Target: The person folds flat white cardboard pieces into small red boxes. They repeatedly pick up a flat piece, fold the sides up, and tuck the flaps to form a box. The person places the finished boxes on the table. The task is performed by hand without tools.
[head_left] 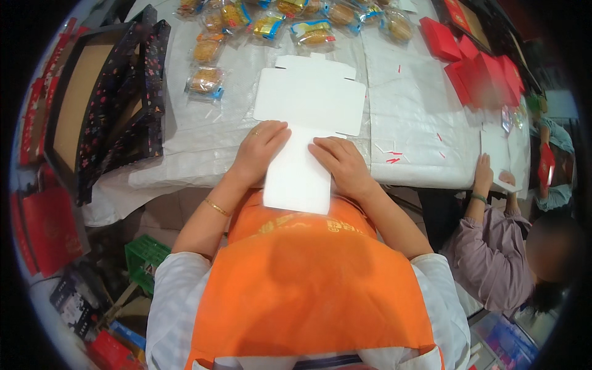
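A white flat cardboard box blank [309,92] lies unfolded at the table's front edge, printless side up, its lower panel reaching out over my orange apron. My left hand [262,148] grips the blank's left edge at the narrow part, fingers together on top. Opposite it, my right hand [341,161] holds the right edge, its fingertips resting on the white surface. Both thumbs are largely hidden. Beyond the blank lie several clear-wrapped pastries [312,34], one wrapped pastry [205,81] being nearer on the left.
Dark floral boxes [117,105] stand at the left table edge. Red boxes [484,77] are piled at the right. Small red and white scraps [393,160] dot the white table cover [407,117]. A co-worker [496,253] on the right handles white card. A green crate [146,262] stands lower left.
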The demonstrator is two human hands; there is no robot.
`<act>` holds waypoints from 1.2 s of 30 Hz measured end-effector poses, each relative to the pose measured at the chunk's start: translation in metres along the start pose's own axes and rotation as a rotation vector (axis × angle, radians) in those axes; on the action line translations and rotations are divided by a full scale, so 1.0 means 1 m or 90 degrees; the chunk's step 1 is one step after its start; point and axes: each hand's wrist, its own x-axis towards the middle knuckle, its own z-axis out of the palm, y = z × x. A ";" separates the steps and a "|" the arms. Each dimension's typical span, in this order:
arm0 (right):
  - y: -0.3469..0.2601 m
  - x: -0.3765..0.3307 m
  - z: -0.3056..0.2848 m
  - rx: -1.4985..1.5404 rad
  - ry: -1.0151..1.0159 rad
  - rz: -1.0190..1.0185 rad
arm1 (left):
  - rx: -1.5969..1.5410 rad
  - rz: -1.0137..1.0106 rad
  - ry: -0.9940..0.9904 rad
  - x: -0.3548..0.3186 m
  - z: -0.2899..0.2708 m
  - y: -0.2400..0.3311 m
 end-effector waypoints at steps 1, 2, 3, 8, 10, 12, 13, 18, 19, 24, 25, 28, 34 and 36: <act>-0.003 0.000 -0.001 0.004 -0.012 0.006 | 0.011 0.026 -0.010 -0.005 -0.004 0.003; -0.005 0.002 -0.002 0.007 -0.012 0.010 | 0.023 0.052 -0.020 -0.010 -0.007 0.007; -0.006 0.005 -0.004 0.011 -0.011 0.013 | 0.001 0.054 -0.029 -0.013 -0.009 0.010; 0.000 -0.002 0.001 0.003 -0.019 -0.007 | -0.065 0.066 -0.039 -0.023 -0.014 0.017; -0.001 -0.003 0.001 0.012 -0.027 -0.004 | -0.068 0.032 -0.027 -0.018 -0.012 0.017; 0.000 -0.001 0.002 0.017 -0.031 0.007 | -0.089 0.008 -0.017 -0.015 -0.009 0.011; 0.001 0.001 0.001 0.020 -0.031 0.011 | -0.106 0.001 -0.012 -0.014 -0.007 0.007; 0.005 0.011 -0.001 0.125 -0.012 0.169 | -0.324 -0.257 0.045 -0.009 -0.002 0.007; -0.001 0.016 0.002 0.195 0.048 0.255 | -0.314 -0.349 0.034 -0.001 -0.004 0.012; -0.007 0.040 -0.015 0.245 -0.038 0.513 | -0.407 -0.565 0.006 0.020 -0.003 0.015; -0.004 0.040 -0.015 0.225 -0.078 0.541 | -0.389 -0.559 -0.004 0.020 -0.001 0.014; 0.005 0.041 -0.009 0.157 -0.083 0.539 | -0.235 -0.497 -0.010 0.022 0.003 0.014; 0.013 0.053 -0.004 0.049 -0.135 0.540 | -0.115 -0.488 -0.057 0.028 0.008 0.007; 0.014 0.052 -0.001 0.031 -0.137 0.538 | -0.090 -0.483 -0.075 0.029 0.008 0.008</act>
